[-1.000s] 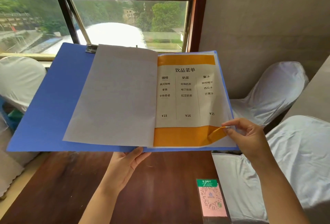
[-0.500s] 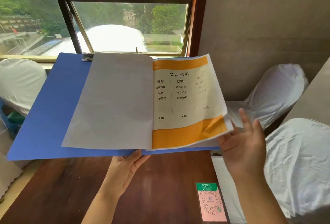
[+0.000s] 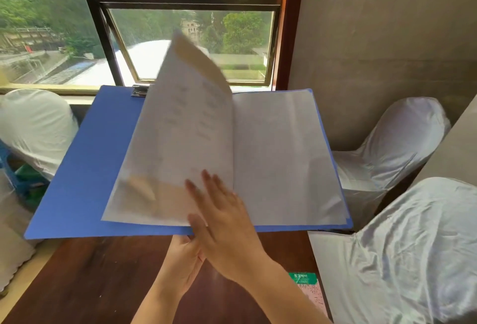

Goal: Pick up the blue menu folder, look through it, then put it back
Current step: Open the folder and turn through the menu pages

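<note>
The blue menu folder (image 3: 77, 181) is held open above the dark wooden table (image 3: 98, 279), tilted toward me. My left hand (image 3: 182, 264) grips its lower edge near the spine from beneath. A translucent page (image 3: 185, 127) stands mid-turn over the left half, its top curling and blurred. My right hand (image 3: 222, 217) lies flat with fingers spread against the bottom of that page. The right half shows a pale blank sleeve (image 3: 284, 158). A metal clip (image 3: 140, 90) sits at the folder's top edge.
A window (image 3: 185, 39) fills the wall behind the folder. White-covered chairs stand at left (image 3: 36, 127), right (image 3: 392, 142) and near right (image 3: 413, 251). A green and pink QR card (image 3: 308, 290) lies on the table by my right forearm.
The orange drinks page has swung from the right half over to the left. My right hand moved left with it, from the page's lower right corner to the spine. The left hand kept its hold.
</note>
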Motion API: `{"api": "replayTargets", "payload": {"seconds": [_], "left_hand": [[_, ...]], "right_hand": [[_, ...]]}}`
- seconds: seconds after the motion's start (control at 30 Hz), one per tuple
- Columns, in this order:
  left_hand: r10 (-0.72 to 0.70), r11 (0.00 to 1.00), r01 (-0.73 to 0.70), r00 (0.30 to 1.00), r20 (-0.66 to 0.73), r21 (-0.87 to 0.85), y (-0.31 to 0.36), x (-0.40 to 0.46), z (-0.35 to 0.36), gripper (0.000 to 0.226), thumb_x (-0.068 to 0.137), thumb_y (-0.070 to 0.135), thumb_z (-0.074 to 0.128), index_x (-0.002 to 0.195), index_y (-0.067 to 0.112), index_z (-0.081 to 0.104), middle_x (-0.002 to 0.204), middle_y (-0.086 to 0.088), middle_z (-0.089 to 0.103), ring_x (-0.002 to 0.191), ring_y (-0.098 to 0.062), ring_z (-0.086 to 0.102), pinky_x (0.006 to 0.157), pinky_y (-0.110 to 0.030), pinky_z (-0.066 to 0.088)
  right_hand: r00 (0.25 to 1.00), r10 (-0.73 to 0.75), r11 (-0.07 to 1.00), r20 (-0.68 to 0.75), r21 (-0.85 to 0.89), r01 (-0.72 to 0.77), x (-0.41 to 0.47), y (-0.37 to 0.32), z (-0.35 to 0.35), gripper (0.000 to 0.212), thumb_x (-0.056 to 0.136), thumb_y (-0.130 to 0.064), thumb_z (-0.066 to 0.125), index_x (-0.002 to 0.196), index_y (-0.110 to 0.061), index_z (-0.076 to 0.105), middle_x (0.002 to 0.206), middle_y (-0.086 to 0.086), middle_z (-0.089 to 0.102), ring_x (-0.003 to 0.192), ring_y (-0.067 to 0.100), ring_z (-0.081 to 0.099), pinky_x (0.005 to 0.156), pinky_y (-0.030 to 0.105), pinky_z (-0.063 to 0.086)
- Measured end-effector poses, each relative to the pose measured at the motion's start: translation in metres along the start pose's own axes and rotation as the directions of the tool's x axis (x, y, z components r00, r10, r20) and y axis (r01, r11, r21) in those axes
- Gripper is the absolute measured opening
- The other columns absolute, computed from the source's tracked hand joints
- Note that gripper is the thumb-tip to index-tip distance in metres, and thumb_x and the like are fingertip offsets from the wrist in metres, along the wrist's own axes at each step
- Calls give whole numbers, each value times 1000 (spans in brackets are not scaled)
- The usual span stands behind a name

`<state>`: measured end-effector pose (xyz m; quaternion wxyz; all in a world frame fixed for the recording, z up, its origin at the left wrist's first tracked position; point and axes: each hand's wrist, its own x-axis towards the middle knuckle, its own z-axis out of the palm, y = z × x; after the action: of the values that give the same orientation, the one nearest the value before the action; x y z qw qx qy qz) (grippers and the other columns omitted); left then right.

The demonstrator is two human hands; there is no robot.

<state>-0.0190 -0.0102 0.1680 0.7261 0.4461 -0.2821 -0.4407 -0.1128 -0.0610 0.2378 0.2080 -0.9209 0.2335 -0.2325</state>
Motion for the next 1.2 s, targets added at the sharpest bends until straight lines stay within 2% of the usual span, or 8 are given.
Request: {"api": "replayTargets", "payload": {"seconds": [0.13,0.27,0.47,0.57,0.67,0.73,1.07,1.2], "left_hand": [[-14,1000,14,1000,8,20,-1,-7,-2,35,83,19,50,118,22,58,114,1,71,104,-18,66,75,-28,58],[-15,1000,14,999,32,27,-1,-6,0,30,78,10,55,105,16,68,106,-12,73,98,-24,69,72,-30,59],[-26,987,25,1000,-5,-160,3,1,-7,49,74,-3,59,117,20,59,109,-8,72,101,-28,68,73,-30,58],[-30,977,22,999,-36,-211,2,3,-10,53,72,-4,60,120,20,55,108,-7,73,101,-28,68,71,-30,59],[-31,972,19,998,-48,-233,3,7,-9,54,71,-3,60,120,21,55,107,-6,73,101,-27,68,69,-30,59],[-33,973,21,998,-48,-231,4,8,-10,54,71,-3,60,119,22,55,106,-6,74,100,-27,68,68,-30,59],[-39,980,31,999,-36,-198,7,6,-9,57,70,-3,59,123,17,53,107,-10,71,98,-28,69,68,-30,59],[-42,982,34,998,-42,-184,6,3,-7,59,71,-3,60,126,15,50,108,-11,71,100,-30,68,69,-30,59]], "right_hand": [[994,-16,990,112,-138,32,-2,-4,13,49,97,-45,20,144,-31,18,158,0,7,144,12,-6,114,42,-12],[985,-116,992,124,-39,121,-7,0,-3,42,97,-37,31,137,-28,37,156,1,21,144,14,8,117,47,-1],[827,175,949,-534,-133,-287,-33,65,-76,61,79,-25,67,135,-25,43,149,19,31,138,35,26,105,61,25],[842,456,889,-289,108,-445,-53,106,-116,86,75,-14,73,136,-46,21,146,10,29,132,32,35,104,44,35],[924,380,699,42,641,-316,-67,130,-134,76,79,1,64,130,-48,37,123,-7,62,108,16,63,77,21,54],[935,341,636,95,709,-304,-71,139,-137,65,79,6,60,129,-35,48,116,-7,69,104,15,65,72,22,56],[877,453,758,-160,586,-284,-66,141,-125,28,81,4,64,76,-23,71,72,-8,76,73,9,71,60,12,53],[817,425,887,-390,360,-289,-64,130,-116,25,77,-3,70,71,-26,65,105,7,58,98,16,55,78,20,50]]}}
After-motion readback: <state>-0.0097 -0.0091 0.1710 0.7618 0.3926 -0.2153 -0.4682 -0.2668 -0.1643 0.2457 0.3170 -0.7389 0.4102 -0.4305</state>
